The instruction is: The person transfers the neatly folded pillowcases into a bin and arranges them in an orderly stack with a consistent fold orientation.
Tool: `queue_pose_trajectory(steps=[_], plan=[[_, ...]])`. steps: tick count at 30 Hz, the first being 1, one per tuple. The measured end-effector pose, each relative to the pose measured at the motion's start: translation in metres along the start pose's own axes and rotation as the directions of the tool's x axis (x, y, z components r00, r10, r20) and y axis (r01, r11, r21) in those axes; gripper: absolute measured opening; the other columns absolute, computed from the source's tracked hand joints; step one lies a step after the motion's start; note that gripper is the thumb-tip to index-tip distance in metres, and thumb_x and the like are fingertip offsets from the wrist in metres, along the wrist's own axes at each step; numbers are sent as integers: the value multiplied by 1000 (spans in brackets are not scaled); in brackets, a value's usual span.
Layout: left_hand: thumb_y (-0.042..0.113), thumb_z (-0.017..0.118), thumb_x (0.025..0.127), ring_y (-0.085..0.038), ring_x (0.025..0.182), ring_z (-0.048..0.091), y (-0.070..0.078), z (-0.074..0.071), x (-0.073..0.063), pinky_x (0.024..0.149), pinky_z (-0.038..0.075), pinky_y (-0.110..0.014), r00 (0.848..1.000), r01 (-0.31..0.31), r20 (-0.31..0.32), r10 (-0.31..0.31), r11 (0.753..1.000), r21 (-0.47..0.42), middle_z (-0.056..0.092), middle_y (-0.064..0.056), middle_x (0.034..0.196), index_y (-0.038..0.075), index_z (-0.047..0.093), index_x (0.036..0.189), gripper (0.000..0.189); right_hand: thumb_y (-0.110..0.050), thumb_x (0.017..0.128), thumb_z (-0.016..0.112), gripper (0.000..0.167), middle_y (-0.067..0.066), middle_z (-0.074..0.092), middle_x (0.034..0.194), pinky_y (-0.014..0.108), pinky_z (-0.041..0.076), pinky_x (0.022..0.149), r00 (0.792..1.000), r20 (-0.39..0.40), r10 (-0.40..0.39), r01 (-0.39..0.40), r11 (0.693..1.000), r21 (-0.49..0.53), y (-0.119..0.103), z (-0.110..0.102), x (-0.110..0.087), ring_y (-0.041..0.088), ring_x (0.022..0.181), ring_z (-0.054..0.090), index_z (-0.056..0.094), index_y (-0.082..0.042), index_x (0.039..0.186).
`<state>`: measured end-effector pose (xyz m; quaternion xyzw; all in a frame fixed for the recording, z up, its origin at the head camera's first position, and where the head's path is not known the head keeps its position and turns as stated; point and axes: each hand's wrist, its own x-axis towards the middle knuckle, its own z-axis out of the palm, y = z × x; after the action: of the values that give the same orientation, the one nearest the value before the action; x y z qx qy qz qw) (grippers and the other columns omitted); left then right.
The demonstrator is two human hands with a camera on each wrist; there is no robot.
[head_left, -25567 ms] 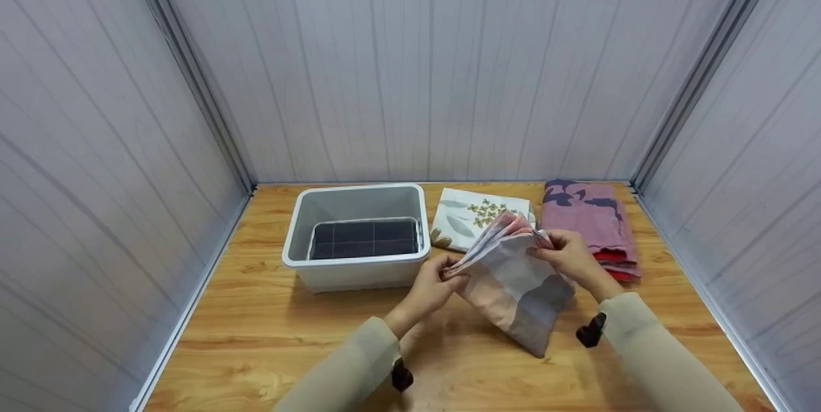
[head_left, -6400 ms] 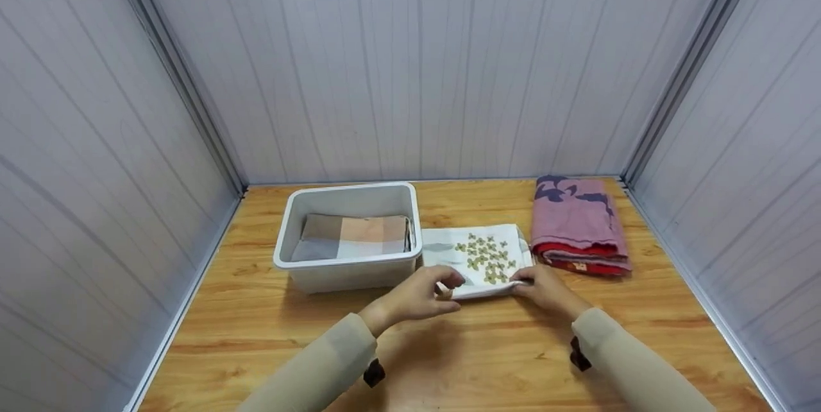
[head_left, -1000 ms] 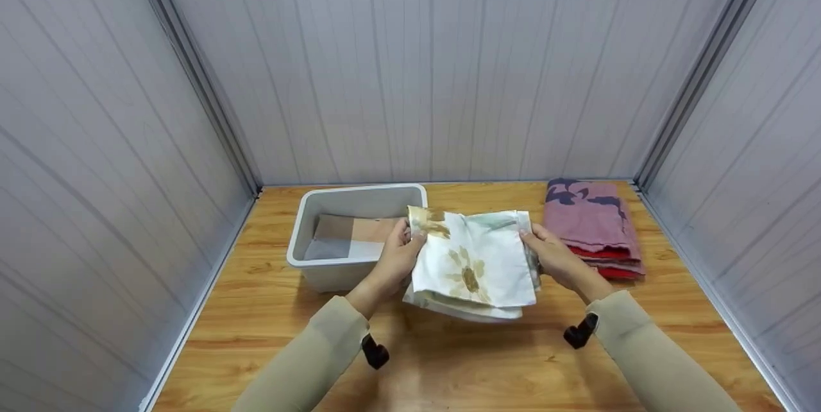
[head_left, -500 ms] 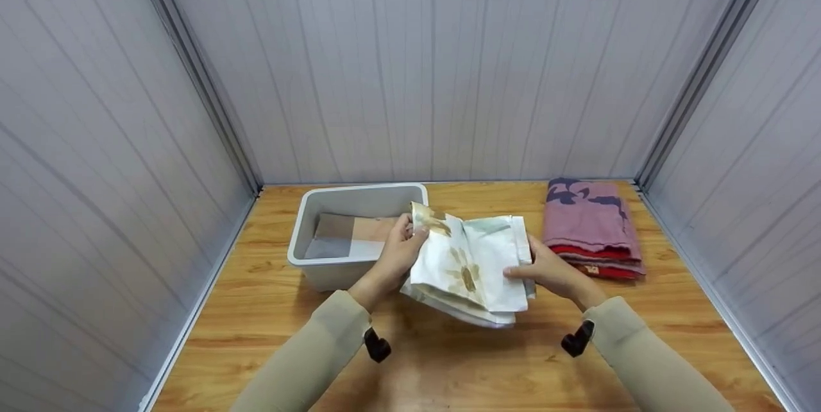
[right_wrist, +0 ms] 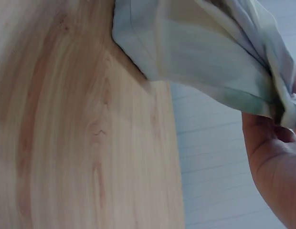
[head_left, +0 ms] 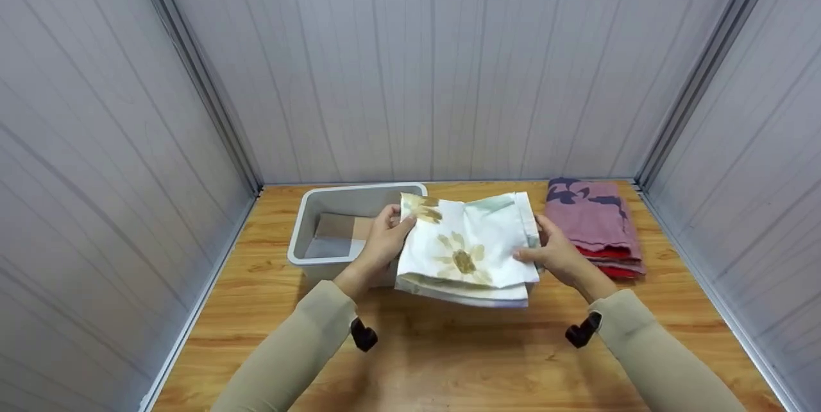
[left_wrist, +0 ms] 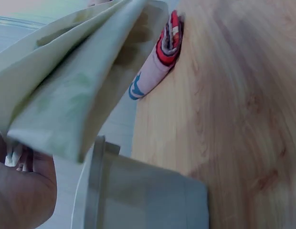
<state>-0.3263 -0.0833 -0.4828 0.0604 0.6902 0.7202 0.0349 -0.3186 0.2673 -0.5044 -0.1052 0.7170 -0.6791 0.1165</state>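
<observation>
A folded white cloth (head_left: 474,245) with brown flower prints and pale green patches is held up above the table. My left hand (head_left: 378,245) pinches its left edge, thumb on top. At the opposite edge my right hand (head_left: 559,257) grips the cloth, its thumb lying over the front face. Loose layers hang along the lower edge, and in the left wrist view the folds of the floral cloth (left_wrist: 76,95) spread apart. The cloth covers the right part of a white plastic bin (head_left: 296,239). Inside the bin lies a folded colour-block cloth (head_left: 337,227) in brown, grey and peach.
A folded purple towel (head_left: 587,223) with dark blue leaf shapes and red inner layers lies at the back right of the wooden table (head_left: 462,367). Pale panel walls (head_left: 430,65) enclose the table at the back and both sides.
Over the last second both hands have raised the floral cloth slightly and shifted it left, partly over the bin. Earlier it lay on the table, and the colour-block cloth went from my hands into the bin.
</observation>
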Motion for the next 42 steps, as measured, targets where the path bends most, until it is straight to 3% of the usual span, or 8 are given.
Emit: queue_pose_trajectory(steps=[6,11,15,21,28,35,42], plan=[[12,63,108,-15,79,75,10,-5,2,66,64,-28,997,75,-16,-74,996,39,76,-13,105,-5,59,133,30,8,95,73,81,2,74,114,29,65,81,999,-24,-38,37,999,-20,-13,3,4,13,95,74,29,12,162],[6,74,99,-18,82,77,16,-10,5,66,66,-32,993,116,35,-116,993,8,77,-13,110,-3,59,137,42,5,97,73,72,0,77,110,26,64,81,998,-37,-51,49,997,-67,-24,6,10,10,92,74,36,15,158],[-2,76,94,-18,81,76,22,-18,8,62,65,-32,994,96,57,-99,995,40,77,-12,111,-3,59,139,48,0,99,75,69,2,78,113,25,64,77,997,-58,-60,53,992,-116,-36,7,13,11,89,75,41,12,158],[-8,75,94,-18,84,73,36,-31,11,61,64,-32,997,71,28,-74,994,88,75,-13,114,-1,57,141,51,-1,99,76,64,4,79,115,27,65,77,988,-107,-111,94,983,-156,-49,9,19,10,88,77,46,10,155],[-7,75,94,-16,81,70,46,-45,15,62,61,-28,999,41,27,-45,991,127,72,-8,107,0,54,145,55,1,96,78,65,10,78,118,28,65,77,981,-126,-148,128,980,-152,-59,18,26,10,92,77,49,8,153],[-7,74,95,-16,82,69,52,-56,19,63,63,-30,998,50,23,-54,988,146,71,-7,104,1,53,144,53,3,96,77,61,0,78,111,29,66,77,982,-118,-148,134,984,-116,-65,26,35,11,91,77,50,8,151],[-5,74,96,-13,76,66,59,-70,23,60,61,-27,999,21,37,-28,985,170,67,-3,93,0,54,138,47,4,97,75,57,3,78,110,32,67,75,986,-113,-123,115,990,-77,-71,34,46,14,89,78,50,10,149]])
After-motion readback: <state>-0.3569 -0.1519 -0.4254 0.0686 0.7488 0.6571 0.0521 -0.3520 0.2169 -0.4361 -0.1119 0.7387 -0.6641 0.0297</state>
